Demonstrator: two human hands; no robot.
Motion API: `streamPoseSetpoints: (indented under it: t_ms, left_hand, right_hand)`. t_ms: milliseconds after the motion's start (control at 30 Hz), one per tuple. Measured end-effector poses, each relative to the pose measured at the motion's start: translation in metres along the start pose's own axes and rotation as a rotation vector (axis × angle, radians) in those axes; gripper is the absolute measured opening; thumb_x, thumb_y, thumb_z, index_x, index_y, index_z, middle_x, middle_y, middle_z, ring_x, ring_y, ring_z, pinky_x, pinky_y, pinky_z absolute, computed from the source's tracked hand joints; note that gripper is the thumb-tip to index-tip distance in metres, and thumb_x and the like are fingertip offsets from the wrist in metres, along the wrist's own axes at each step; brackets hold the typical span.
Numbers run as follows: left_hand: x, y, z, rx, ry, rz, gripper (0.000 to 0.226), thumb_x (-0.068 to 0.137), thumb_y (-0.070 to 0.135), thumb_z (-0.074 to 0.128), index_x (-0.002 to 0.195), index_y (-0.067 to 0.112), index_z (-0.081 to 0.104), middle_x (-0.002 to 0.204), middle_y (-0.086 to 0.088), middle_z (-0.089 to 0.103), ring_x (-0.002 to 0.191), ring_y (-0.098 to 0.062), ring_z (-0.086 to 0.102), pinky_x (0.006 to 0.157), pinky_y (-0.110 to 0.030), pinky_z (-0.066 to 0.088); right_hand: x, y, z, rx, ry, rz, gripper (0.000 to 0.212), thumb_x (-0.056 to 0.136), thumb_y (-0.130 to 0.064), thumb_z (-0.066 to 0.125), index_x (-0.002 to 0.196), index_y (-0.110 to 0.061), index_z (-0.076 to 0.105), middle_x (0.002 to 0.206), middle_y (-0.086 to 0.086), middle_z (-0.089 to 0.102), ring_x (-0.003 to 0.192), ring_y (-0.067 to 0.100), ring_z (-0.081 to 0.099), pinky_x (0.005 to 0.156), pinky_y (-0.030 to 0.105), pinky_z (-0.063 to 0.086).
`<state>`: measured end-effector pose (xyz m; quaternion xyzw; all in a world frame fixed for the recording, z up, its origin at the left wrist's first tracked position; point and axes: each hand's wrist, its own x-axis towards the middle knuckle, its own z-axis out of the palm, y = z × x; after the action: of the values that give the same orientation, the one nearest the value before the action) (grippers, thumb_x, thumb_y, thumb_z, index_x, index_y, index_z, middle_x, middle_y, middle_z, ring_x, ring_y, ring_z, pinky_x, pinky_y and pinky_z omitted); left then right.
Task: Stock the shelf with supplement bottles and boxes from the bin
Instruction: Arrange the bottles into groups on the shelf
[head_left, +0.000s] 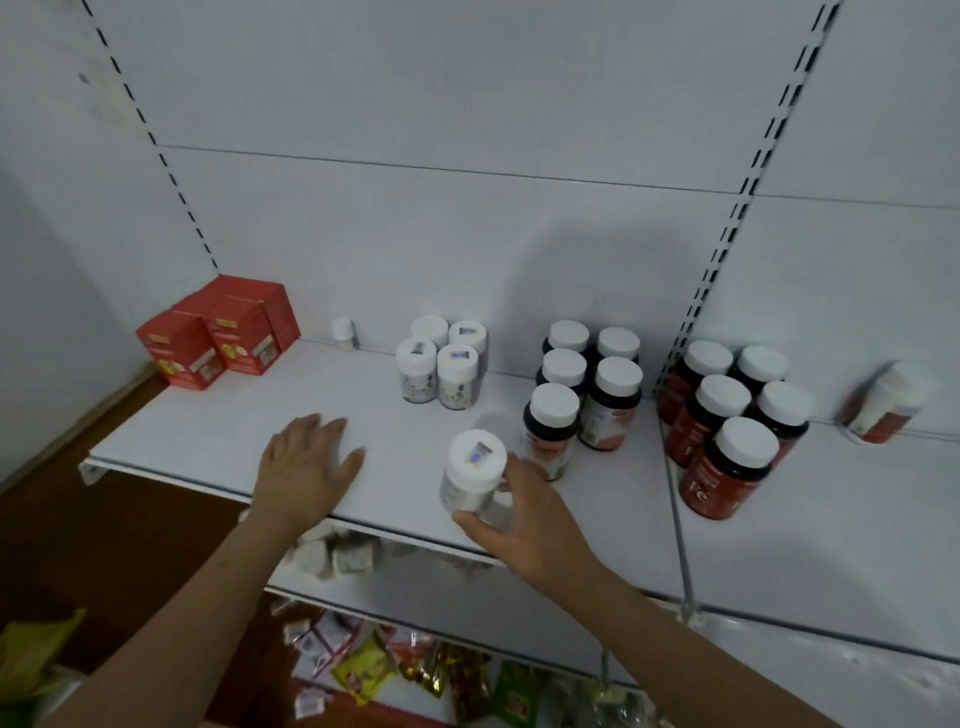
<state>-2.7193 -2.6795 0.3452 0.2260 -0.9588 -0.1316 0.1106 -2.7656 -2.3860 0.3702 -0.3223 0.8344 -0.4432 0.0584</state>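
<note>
My right hand (524, 525) grips a white-capped silver supplement bottle (471, 475) near the front of the white shelf (218, 431), just left of a dark bottle. My left hand (306, 467) lies flat on the shelf with straight fingers, holding nothing. Behind stands a cluster of several small white bottles (441, 364). Several dark bottles with white caps (587, 384) stand to the right. Red boxes (218, 332) are stacked at the far left corner.
Several dark red bottles (727, 421) stand on the adjoining shelf section, with one bottle (883, 405) lying tilted against the back wall. A tiny white bottle (344, 332) sits at the back. Packets (395, 660) fill the lower shelves below.
</note>
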Motion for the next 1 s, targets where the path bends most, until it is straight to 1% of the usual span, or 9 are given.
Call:
streamPoseSetpoints:
  t_ms: [67,200,300,400,467,567,767,900,1000]
  left_hand:
    - [0.001,-0.009,-0.001,0.034,0.014,-0.012,0.084,0.079,0.074,0.017,0.143,0.028,0.046,0.151,-0.009,0.041,0.14,-0.029,0.035,0.115,-0.046,0.028]
    - [-0.001,-0.008,0.003,0.065,0.036,-0.042,0.078,0.083,0.07,0.019,0.143,0.028,0.047,0.15,-0.006,0.043,0.139,-0.027,0.036,0.115,-0.043,0.027]
    - [-0.001,-0.009,0.004,0.069,0.032,-0.038,0.077,0.084,0.07,0.019,0.143,0.029,0.047,0.15,-0.005,0.043,0.139,-0.025,0.036,0.115,-0.042,0.026]
    - [-0.001,-0.011,0.004,0.067,0.022,-0.033,0.076,0.085,0.07,0.018,0.145,0.031,0.044,0.152,-0.002,0.04,0.141,-0.023,0.033,0.116,-0.04,0.024]
    - [-0.001,-0.011,0.005,0.058,0.033,-0.029,0.075,0.085,0.069,0.018,0.145,0.032,0.043,0.152,-0.001,0.039,0.141,-0.022,0.032,0.117,-0.04,0.023]
    - [-0.001,-0.012,0.004,0.071,0.033,-0.03,0.074,0.085,0.069,0.017,0.145,0.033,0.041,0.153,0.001,0.038,0.142,-0.021,0.03,0.117,-0.039,0.022]
    - [-0.001,-0.013,0.004,0.097,0.029,-0.018,0.072,0.088,0.068,0.016,0.146,0.032,0.038,0.154,0.001,0.035,0.142,-0.02,0.028,0.117,-0.038,0.02]
    - [0.0,-0.013,0.003,0.089,0.035,-0.013,0.07,0.089,0.067,0.021,0.145,0.031,0.041,0.152,-0.001,0.038,0.141,-0.022,0.031,0.116,-0.04,0.022]
    - [-0.001,-0.014,0.003,0.085,0.058,0.005,0.065,0.091,0.064,0.027,0.144,0.029,0.044,0.15,-0.003,0.041,0.14,-0.024,0.033,0.114,-0.042,0.025]
  right_hand:
    - [0.025,-0.011,0.015,0.019,-0.008,0.042,0.055,0.084,-0.047,0.072,0.128,-0.025,0.047,0.122,-0.007,0.06,0.109,0.007,0.055,0.09,0.029,0.048]
    - [0.075,-0.012,0.047,-0.004,0.04,0.079,0.059,0.08,-0.049,0.07,0.129,-0.025,0.047,0.121,-0.002,0.064,0.109,0.014,0.06,0.09,0.037,0.052]
    - [0.104,-0.007,0.065,-0.137,0.108,0.101,0.052,0.078,-0.042,0.077,0.117,-0.015,0.056,0.116,0.006,0.066,0.109,0.024,0.059,0.09,0.037,0.05]
    - [0.117,-0.009,0.075,-0.264,0.164,0.123,0.048,0.079,-0.045,0.075,0.11,-0.011,0.06,0.116,0.009,0.064,0.113,0.028,0.054,0.091,0.036,0.044]
    - [0.12,-0.01,0.08,-0.322,0.186,0.149,0.049,0.08,-0.047,0.074,0.11,-0.011,0.061,0.117,0.01,0.062,0.114,0.03,0.052,0.09,0.037,0.043]
    - [0.121,-0.009,0.086,-0.385,0.231,0.128,0.05,0.081,-0.048,0.073,0.112,-0.011,0.062,0.117,0.01,0.06,0.113,0.032,0.052,0.088,0.04,0.044]
    - [0.125,-0.008,0.091,-0.44,0.244,0.132,0.053,0.082,-0.054,0.07,0.115,-0.012,0.062,0.117,0.009,0.059,0.113,0.031,0.051,0.086,0.042,0.045]
    - [0.117,-0.006,0.089,-0.381,0.21,0.134,0.055,0.084,-0.051,0.07,0.122,-0.012,0.059,0.123,0.009,0.057,0.116,0.029,0.049,0.093,0.041,0.044]
    - [0.098,-0.004,0.083,-0.272,0.171,0.126,0.059,0.088,-0.042,0.069,0.133,-0.008,0.052,0.131,0.011,0.052,0.122,0.028,0.043,0.104,0.036,0.04]
